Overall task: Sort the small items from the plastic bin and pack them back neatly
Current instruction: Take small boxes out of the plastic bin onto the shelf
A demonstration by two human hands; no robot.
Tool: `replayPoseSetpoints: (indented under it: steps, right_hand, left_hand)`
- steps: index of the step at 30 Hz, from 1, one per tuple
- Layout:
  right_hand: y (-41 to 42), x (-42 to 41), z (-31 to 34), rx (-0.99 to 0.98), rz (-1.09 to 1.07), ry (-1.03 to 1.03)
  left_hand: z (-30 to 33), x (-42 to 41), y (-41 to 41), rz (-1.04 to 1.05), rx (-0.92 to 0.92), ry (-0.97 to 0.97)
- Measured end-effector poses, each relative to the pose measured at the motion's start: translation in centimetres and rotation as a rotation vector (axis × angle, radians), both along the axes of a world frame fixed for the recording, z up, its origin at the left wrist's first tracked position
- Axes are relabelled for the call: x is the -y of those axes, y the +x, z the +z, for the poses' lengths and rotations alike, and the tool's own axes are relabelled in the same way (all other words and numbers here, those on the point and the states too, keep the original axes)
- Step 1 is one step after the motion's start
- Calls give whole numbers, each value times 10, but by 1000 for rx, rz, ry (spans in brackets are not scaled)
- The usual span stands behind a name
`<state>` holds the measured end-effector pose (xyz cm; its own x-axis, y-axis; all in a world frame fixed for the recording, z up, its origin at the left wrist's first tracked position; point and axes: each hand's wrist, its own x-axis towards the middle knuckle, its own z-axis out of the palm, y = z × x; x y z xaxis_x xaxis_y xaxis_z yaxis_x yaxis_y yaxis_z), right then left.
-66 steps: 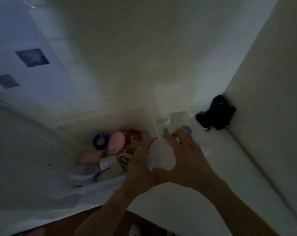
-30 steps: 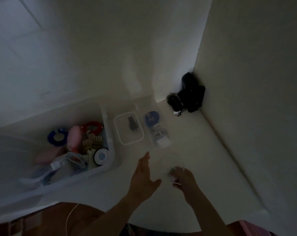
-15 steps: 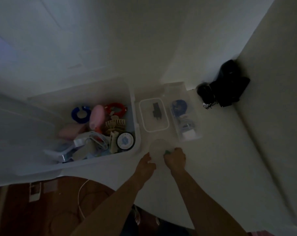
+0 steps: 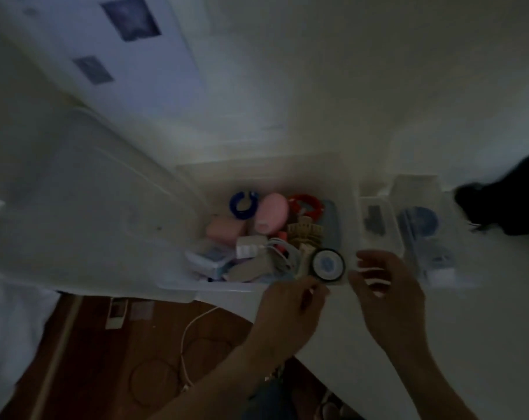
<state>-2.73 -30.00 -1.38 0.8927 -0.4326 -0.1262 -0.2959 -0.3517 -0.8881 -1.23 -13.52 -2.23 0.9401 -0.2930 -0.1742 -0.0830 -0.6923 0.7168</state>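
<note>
A clear plastic bin (image 4: pixel 227 286) stands on the white table and holds several small items: a blue ring (image 4: pixel 243 204), a pink oval case (image 4: pixel 272 216), a red ring (image 4: pixel 305 204), a beige hair claw (image 4: pixel 305 234) and a black-rimmed tape roll (image 4: pixel 328 264). My left hand (image 4: pixel 290 304) hovers at the bin's near right corner, fingertips curled towards the thumb; the dim, blurred view hides whether it pinches anything. My right hand (image 4: pixel 384 289) hangs just right of the bin, fingers loosely curled around nothing visible.
Two small clear boxes stand right of the bin, one (image 4: pixel 375 222) with a dark item, the other (image 4: pixel 420 225) with a blue disc. A black object (image 4: pixel 505 201) lies in the far right corner. The bin's lid (image 4: pixel 75 207) leans at left. A white cable (image 4: pixel 190 334) lies on the wooden floor.
Both hands have left the round clear container on the table and risen towards the bin's near right corner. The camera has swung left and closer to the bin.
</note>
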Motion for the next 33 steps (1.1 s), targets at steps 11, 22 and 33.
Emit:
replayPoseSetpoints:
  steps: [11, 22, 33]
  right_hand:
    - [126, -209, -67, -220, 918, -385]
    - [151, -237, -104, -347, 1023, -588]
    - [126, -177, -28, 102, 726, -478]
  left_hand:
    - [-50, -219, 120, -321, 231, 829]
    - [-47, -226, 133, -564, 440, 678]
    - [5, -227, 120, -178, 425, 280]
